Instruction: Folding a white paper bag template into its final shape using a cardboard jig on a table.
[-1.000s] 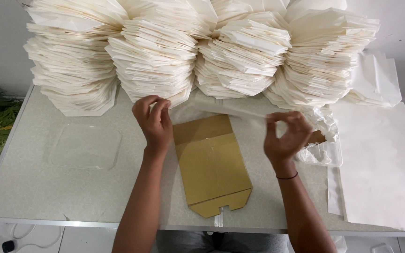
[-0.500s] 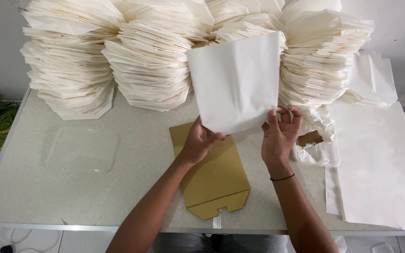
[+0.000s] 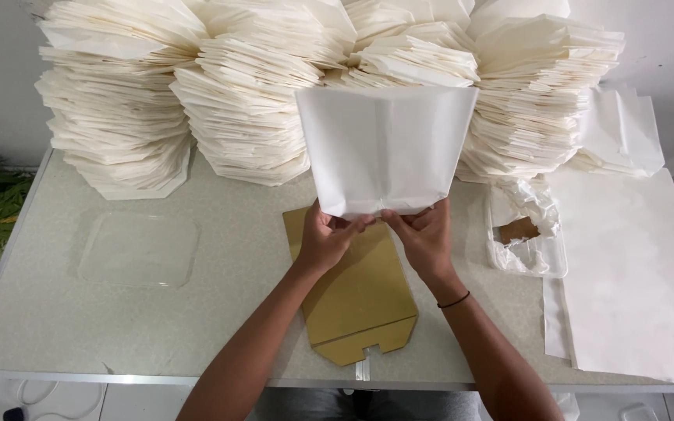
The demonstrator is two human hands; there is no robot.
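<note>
Both hands' grip, left hand (image 3: 328, 238) and right hand (image 3: 424, 236), clamped on white paper bag's (image 3: 386, 148) bottom edge

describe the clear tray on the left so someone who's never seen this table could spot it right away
Start at the speckled table under the wall of stacked white paper. On its left half, left of the brown cardboard template, lies the clear tray. It is a shallow, see-through rounded rectangle, while the tub on the right is stuffed with crumpled plastic.

The paper sheet (image 3: 388, 148) is plain white, and the stacks of folded paper (image 3: 251, 101) behind it are cream. The cardboard template (image 3: 356, 300) is mustard brown, and the desk (image 3: 79, 327) is pale grey with fine speckles. The tray (image 3: 138, 249) is clear.
</note>
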